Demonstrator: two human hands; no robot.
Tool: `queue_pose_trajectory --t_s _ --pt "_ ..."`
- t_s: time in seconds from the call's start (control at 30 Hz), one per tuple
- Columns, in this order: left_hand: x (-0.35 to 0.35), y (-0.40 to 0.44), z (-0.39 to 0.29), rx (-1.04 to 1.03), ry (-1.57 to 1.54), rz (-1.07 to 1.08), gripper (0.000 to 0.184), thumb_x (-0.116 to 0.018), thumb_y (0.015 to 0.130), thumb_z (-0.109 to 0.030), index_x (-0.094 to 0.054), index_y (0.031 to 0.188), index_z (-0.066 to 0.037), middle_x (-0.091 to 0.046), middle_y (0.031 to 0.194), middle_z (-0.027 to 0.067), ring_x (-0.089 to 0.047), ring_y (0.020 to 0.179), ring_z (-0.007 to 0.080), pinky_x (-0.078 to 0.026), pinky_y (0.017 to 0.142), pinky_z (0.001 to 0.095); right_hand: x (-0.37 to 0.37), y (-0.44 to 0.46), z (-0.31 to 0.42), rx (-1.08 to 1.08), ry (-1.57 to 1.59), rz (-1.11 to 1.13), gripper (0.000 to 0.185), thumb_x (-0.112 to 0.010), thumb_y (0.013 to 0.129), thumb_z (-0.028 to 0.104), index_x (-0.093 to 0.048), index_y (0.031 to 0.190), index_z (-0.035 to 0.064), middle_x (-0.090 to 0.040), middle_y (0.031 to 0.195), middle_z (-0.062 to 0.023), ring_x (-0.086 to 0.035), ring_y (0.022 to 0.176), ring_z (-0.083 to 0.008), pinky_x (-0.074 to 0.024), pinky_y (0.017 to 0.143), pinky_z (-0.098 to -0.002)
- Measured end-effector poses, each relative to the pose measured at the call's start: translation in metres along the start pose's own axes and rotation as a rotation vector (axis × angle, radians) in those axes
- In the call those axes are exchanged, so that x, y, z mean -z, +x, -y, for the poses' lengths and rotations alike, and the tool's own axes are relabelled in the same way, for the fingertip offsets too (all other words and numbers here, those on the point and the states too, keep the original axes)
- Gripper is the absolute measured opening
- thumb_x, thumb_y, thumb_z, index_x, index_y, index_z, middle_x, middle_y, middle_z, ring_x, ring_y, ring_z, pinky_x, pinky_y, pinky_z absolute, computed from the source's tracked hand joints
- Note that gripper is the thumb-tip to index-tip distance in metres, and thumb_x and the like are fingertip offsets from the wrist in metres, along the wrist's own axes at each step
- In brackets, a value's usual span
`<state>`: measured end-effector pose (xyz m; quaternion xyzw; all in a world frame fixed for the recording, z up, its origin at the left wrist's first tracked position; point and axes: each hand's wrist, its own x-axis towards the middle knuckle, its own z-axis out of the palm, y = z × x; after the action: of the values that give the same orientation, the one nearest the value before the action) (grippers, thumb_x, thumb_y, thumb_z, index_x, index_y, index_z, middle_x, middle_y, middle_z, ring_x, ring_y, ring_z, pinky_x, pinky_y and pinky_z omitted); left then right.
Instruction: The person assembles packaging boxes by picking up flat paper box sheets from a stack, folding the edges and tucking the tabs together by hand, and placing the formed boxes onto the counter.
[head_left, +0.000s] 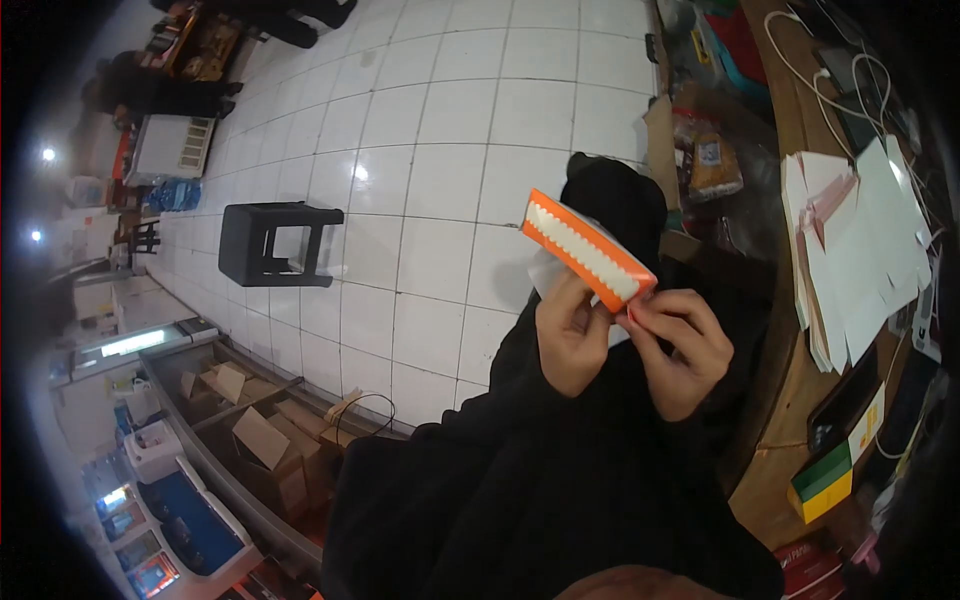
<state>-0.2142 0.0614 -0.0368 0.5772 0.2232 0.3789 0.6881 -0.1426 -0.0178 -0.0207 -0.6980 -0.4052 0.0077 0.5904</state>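
An orange and white folded card box (588, 248) with a scalloped edge is held tilted above my lap. My left hand (572, 340) is closed on its lower side, with the fingers curled under it. My right hand (687, 350) pinches at the box's lower right corner, thumb and fingertips together. A small bit of red-orange shows at those fingertips. Part of a white sheet (543, 274) shows behind the box and my left hand; I cannot tell whether it is joined to the box.
On the wooden table (775, 425) at right lie a stack of white sheets (860, 250), cables and a green and yellow box (838, 462). A black stool (262, 244) stands on the tiled floor. Cardboard boxes (275, 440) fill a bin at lower left. People (150, 90) stand far left.
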Motion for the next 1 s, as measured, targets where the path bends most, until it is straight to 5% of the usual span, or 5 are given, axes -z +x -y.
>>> queue_pose_trajectory --t_s 0.3,0.53,0.67,0.77,1.0 --pt "-0.007 -0.005 0.020 0.030 -0.143 -0.024 0.014 -0.052 0.079 0.009 -0.055 0.091 0.004 -0.045 0.095 0.0082 -0.053 0.090 0.0162 -0.048 0.070 0.0221 -0.022 -0.015 -0.013 0.063 -0.147 -0.253 0.029 -0.072 0.058 -0.005 -0.065 0.085 -0.0001 -0.055 0.078 -0.0094 -0.054 0.069 -0.0204 -0.0426 0.057 -0.0258" --pt "-0.005 0.006 0.001 0.090 -0.282 0.038 0.019 -0.051 0.081 0.004 -0.048 0.099 0.006 -0.050 0.101 0.0129 -0.054 0.091 0.0167 -0.046 0.076 0.0273 -0.019 -0.011 -0.006 0.075 -0.368 -0.119 0.028 -0.065 0.064 0.001 -0.066 0.092 0.0035 -0.049 0.107 -0.0175 -0.051 0.092 -0.0270 -0.0432 0.076 -0.0335" --pt "0.028 0.021 0.012 0.164 -0.222 -0.106 0.012 -0.054 0.082 -0.001 -0.045 0.091 0.000 -0.056 0.082 0.0069 -0.057 0.079 0.0130 -0.045 0.072 0.0242 0.013 0.006 -0.002 -0.105 0.326 0.233 0.029 -0.057 0.065 -0.008 -0.065 0.091 0.0006 -0.057 0.098 -0.0150 -0.056 0.090 -0.0262 -0.0451 0.075 -0.0314" --pt "0.059 0.032 0.020 -0.021 -0.082 -0.184 0.014 -0.054 0.085 -0.006 -0.040 0.088 -0.002 -0.058 0.081 0.0080 -0.058 0.077 0.0121 -0.048 0.068 0.0248 0.030 0.014 0.021 0.238 0.747 0.278 0.020 -0.056 0.069 0.003 -0.065 0.087 0.0006 -0.059 0.094 -0.0128 -0.058 0.079 -0.0208 -0.0447 0.065 -0.0311" --pt "0.100 0.051 0.018 -0.020 -0.232 -0.372 0.020 -0.048 0.089 -0.016 -0.038 0.098 -0.001 -0.057 0.091 0.0136 -0.059 0.079 0.0185 -0.053 0.065 0.0312 0.004 0.025 0.081 0.460 0.714 0.217 0.021 -0.057 0.076 0.009 -0.064 0.093 -0.0013 -0.062 0.082 -0.0117 -0.058 0.068 -0.0163 -0.0373 0.055 -0.0270"
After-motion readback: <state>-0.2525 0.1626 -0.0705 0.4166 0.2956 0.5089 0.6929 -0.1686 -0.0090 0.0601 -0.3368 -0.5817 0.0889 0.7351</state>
